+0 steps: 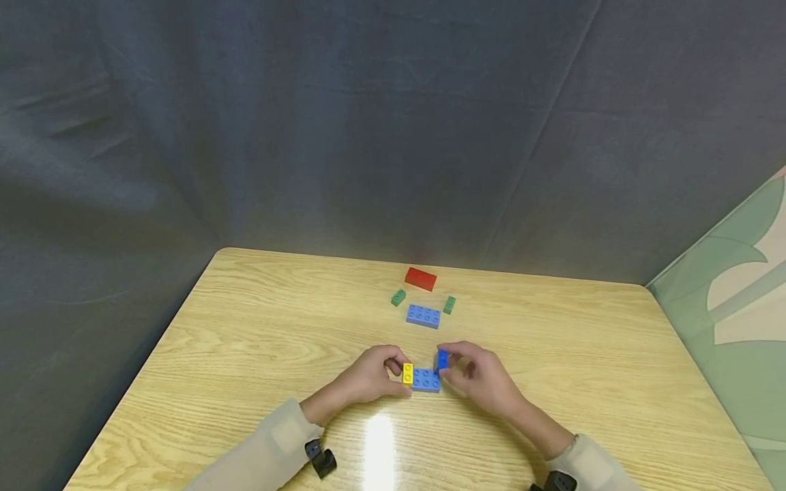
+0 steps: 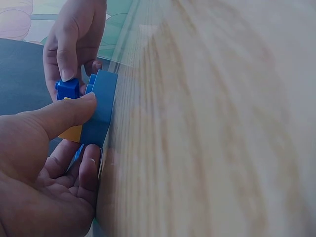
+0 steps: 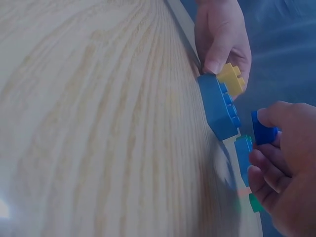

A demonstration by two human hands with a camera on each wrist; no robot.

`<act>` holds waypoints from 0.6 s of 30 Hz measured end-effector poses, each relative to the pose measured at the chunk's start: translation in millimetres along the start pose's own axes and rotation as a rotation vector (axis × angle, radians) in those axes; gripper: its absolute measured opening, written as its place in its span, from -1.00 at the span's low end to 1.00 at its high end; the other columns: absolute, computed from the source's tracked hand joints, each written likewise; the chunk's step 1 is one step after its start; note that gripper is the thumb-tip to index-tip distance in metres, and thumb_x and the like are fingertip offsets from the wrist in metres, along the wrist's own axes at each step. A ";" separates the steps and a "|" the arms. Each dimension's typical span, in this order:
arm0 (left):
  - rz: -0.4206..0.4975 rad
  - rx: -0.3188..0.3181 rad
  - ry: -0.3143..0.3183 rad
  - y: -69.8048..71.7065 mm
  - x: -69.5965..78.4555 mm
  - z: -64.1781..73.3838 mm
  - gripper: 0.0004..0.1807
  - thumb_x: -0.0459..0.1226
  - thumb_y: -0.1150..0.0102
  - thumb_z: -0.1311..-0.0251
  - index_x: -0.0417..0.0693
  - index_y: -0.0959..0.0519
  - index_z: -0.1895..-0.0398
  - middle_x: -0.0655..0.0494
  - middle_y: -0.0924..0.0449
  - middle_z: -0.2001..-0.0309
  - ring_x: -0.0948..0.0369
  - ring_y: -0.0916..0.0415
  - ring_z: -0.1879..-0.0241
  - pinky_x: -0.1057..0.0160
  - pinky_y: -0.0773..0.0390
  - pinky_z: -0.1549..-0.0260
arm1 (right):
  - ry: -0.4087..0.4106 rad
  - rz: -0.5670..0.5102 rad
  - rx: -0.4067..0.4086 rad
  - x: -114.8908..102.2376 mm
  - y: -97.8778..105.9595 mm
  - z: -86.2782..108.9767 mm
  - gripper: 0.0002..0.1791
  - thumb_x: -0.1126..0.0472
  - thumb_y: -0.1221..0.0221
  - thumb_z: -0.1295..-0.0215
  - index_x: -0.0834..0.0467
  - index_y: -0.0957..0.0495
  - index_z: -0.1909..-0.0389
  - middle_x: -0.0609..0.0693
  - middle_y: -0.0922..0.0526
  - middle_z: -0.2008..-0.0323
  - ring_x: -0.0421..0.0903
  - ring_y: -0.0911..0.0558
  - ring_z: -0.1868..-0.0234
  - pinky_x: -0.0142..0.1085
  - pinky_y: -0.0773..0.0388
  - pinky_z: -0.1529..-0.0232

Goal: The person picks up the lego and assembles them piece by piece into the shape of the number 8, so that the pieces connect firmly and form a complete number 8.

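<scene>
Dark blue brick [image 1: 442, 359]: we see only part of it, because the fingers of our right hand [image 1: 482, 382] cover its far side, and our pale sleeves [image 1: 264, 450] are cut off by the bottom of the head view. It looks small, boxy and studded. In the lower middle of that view, our right thumb and fingers pinch it near the right end of a light blue brick [image 1: 426, 380]. Our left hand [image 1: 368, 375] grips that brick's left end, where a yellow brick [image 1: 408, 374] sits.
</scene>
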State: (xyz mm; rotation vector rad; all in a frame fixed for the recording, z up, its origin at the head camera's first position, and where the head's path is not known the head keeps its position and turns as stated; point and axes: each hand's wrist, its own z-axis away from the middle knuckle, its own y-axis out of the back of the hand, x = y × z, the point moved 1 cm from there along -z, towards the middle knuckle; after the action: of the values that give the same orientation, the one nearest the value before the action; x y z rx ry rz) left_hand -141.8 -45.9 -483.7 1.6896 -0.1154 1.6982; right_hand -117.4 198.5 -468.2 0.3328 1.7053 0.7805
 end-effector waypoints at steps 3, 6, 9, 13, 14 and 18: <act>-0.001 0.000 -0.003 0.0 0.0 0.1 -0.68 -0.34 -0.55 -0.03 -0.08 -0.63 0.15 0.18 -0.55 0.26 0.23 -0.47 0.26 0.36 -0.50 0.38 | 0.021 -0.007 -0.021 0.0 -1.0 1.3 -0.56 0.32 -0.40 -0.23 0.20 -0.63 -0.15 -0.11 -0.68 0.21 -0.24 -0.49 0.47 -0.40 -0.51 0.49; 0.002 0.000 -0.008 -0.1 -0.3 -0.1 -0.68 -0.34 -0.56 -0.03 -0.09 -0.63 0.16 0.18 -0.56 0.25 0.23 -0.47 0.26 0.35 -0.51 0.38 | 0.044 -0.015 -0.041 0.8 -2.0 2.2 -0.57 0.32 -0.39 -0.24 0.20 -0.63 -0.14 -0.11 -0.68 0.19 -0.25 -0.51 0.44 -0.40 -0.52 0.48; 0.002 0.000 -0.009 -0.3 -0.7 -0.1 -0.67 -0.34 -0.56 -0.03 -0.09 -0.63 0.16 0.18 -0.56 0.25 0.23 -0.48 0.26 0.35 -0.51 0.38 | 0.063 -0.020 -0.058 1.4 -3.2 3.2 -0.58 0.32 -0.39 -0.25 0.20 -0.64 -0.14 -0.13 -0.68 0.18 -0.24 -0.53 0.38 -0.39 -0.54 0.46; 0.001 -0.002 -0.007 -0.4 -0.9 -0.2 -0.67 -0.34 -0.55 -0.03 -0.09 -0.63 0.15 0.18 -0.55 0.25 0.23 -0.48 0.26 0.35 -0.51 0.37 | 0.078 -0.036 -0.079 2.0 -3.8 4.5 -0.59 0.32 -0.39 -0.25 0.19 -0.64 -0.13 -0.14 -0.67 0.16 -0.22 -0.54 0.33 -0.39 -0.54 0.44; 0.001 -0.003 -0.006 -0.3 -0.9 -0.2 -0.67 -0.34 -0.55 -0.03 -0.09 -0.63 0.16 0.18 -0.55 0.26 0.23 -0.48 0.26 0.35 -0.51 0.37 | 0.081 -0.039 -0.084 2.2 -3.8 4.7 -0.59 0.31 -0.39 -0.26 0.19 -0.64 -0.13 -0.14 -0.67 0.16 -0.21 -0.54 0.33 -0.39 -0.54 0.44; 0.002 -0.003 -0.001 -0.1 -0.7 -0.6 -0.68 -0.33 -0.55 -0.03 -0.09 -0.63 0.16 0.17 -0.55 0.26 0.23 -0.48 0.26 0.35 -0.51 0.37 | 0.098 -0.040 -0.098 2.6 -4.0 5.2 -0.60 0.30 -0.39 -0.27 0.19 -0.64 -0.13 -0.13 -0.68 0.14 -0.23 -0.52 0.34 -0.40 -0.53 0.44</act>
State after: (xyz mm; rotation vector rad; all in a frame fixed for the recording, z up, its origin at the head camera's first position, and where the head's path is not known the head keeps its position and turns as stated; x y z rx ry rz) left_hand -142.3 -45.8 -484.4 1.6894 -0.1201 1.6978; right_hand -112.5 198.8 -473.2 0.1952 1.7533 0.8594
